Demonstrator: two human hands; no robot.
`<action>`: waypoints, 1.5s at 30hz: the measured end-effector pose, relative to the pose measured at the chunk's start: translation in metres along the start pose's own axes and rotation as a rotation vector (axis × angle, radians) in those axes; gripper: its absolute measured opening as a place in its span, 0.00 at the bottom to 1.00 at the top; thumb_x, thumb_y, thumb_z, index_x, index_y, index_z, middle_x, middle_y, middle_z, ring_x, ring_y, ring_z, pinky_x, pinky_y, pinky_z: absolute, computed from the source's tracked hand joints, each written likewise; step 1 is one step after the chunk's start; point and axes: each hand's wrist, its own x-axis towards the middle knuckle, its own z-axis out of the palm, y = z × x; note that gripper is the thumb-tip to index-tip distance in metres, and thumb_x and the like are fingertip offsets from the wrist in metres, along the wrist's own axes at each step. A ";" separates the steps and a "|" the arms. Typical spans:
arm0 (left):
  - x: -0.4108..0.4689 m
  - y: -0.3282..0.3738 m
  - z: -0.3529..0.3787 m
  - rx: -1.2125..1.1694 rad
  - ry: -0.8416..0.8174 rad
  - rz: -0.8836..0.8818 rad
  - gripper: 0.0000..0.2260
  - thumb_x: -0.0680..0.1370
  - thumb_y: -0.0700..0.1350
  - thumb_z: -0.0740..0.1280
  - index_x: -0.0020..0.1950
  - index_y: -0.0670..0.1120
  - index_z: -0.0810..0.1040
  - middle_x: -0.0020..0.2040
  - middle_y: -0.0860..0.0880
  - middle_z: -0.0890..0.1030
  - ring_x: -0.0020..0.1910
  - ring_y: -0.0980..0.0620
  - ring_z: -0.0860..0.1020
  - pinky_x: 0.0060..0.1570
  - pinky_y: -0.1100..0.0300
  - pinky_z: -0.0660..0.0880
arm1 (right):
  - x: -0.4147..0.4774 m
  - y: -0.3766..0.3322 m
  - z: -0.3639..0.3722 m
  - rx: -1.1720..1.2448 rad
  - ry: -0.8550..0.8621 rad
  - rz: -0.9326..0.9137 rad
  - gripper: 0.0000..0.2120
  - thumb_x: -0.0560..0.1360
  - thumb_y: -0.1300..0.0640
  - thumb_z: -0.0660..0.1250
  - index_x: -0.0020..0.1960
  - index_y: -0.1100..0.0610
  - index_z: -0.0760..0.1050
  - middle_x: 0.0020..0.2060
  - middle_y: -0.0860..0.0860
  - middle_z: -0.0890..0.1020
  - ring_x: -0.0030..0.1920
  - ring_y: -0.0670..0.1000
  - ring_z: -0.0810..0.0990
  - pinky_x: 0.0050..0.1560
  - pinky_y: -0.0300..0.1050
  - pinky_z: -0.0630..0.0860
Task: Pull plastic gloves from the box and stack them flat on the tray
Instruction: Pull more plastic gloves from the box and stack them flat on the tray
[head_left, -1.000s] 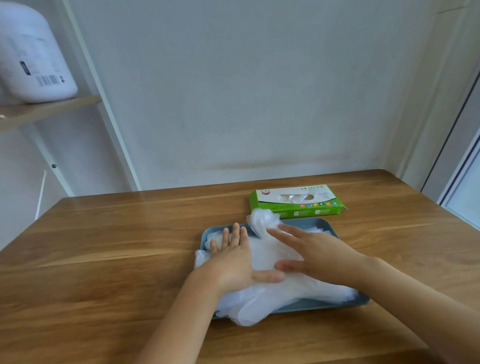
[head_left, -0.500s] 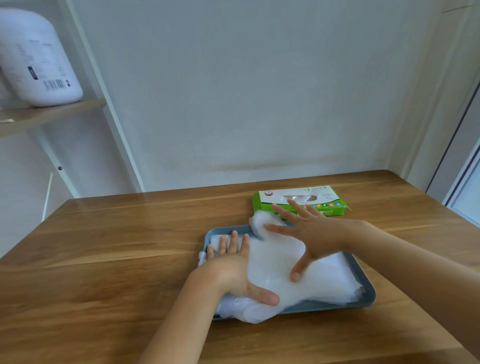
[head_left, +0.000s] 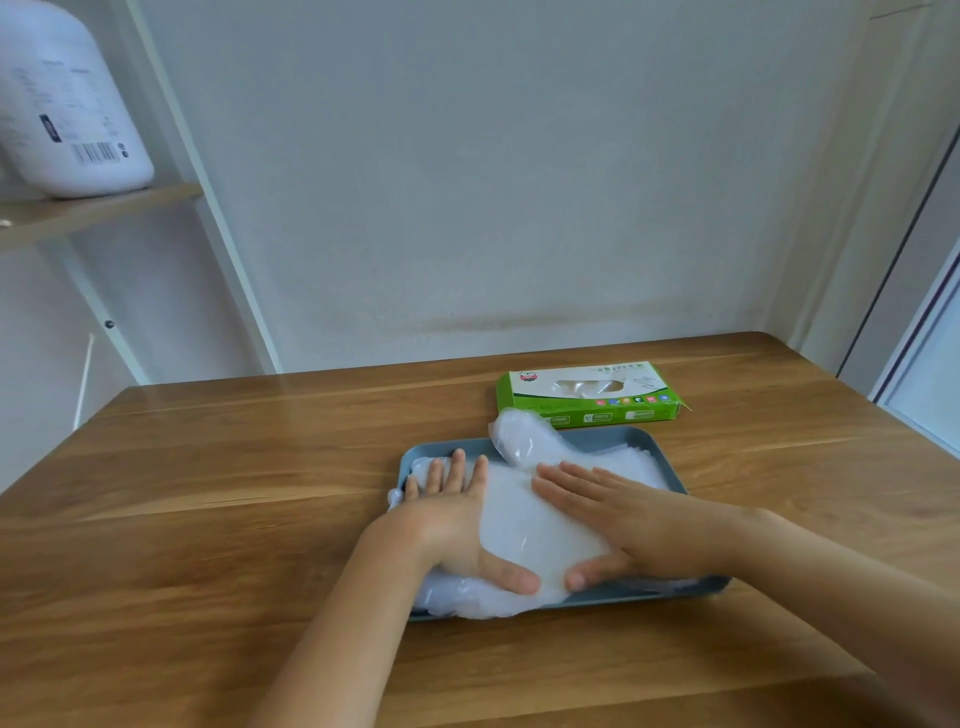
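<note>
Head view of a wooden table set against a pale wall. A blue-grey tray lies on the table in front of the person, its long side running left to right. On it rests a pile of translucent white plastic gloves, which covers most of the tray floor and spills over the rim at the left edge and at the near-left corner. At the far edge of the tray 1 part of the pile is puffed up instead of lying flat, and it hides the near-left corner of the box from view. The left hand lies palm down on the left part of the pile, its 4 fingers straight and close together, pointing away from the person, and its thumb spread out to the right. The right hand lies palm down on the right part of the pile, its fingers straight and pointing left and away, and its thumb spread toward the near rim. The 2 thumb tips are near each other but apart. Neither hand grips anything; both press flat on the plastic. The green-and-white box lies flat on the table just beyond the tray, and translucent plastic shows through the opening in its top. At upper left a wooden shelf carries a white container with a barcode label.
</note>
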 end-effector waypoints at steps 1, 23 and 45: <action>-0.001 -0.003 0.000 0.003 0.004 0.008 0.60 0.64 0.72 0.69 0.76 0.51 0.29 0.76 0.49 0.28 0.75 0.45 0.30 0.74 0.40 0.39 | -0.001 0.003 -0.002 -0.016 -0.014 0.018 0.44 0.74 0.31 0.56 0.76 0.46 0.31 0.73 0.41 0.32 0.70 0.38 0.31 0.64 0.34 0.29; 0.029 -0.030 -0.084 -0.333 0.300 0.150 0.34 0.77 0.62 0.63 0.79 0.53 0.56 0.78 0.57 0.58 0.76 0.57 0.58 0.73 0.61 0.56 | 0.061 0.102 -0.062 0.168 0.593 0.210 0.12 0.80 0.59 0.61 0.59 0.49 0.78 0.57 0.48 0.79 0.52 0.47 0.74 0.47 0.37 0.64; 0.129 0.011 -0.085 -0.265 0.151 0.162 0.30 0.79 0.59 0.63 0.78 0.60 0.55 0.80 0.51 0.48 0.78 0.54 0.47 0.73 0.57 0.47 | 0.088 0.124 -0.056 0.379 0.556 0.120 0.12 0.74 0.58 0.69 0.36 0.46 0.73 0.50 0.45 0.72 0.53 0.47 0.69 0.47 0.33 0.63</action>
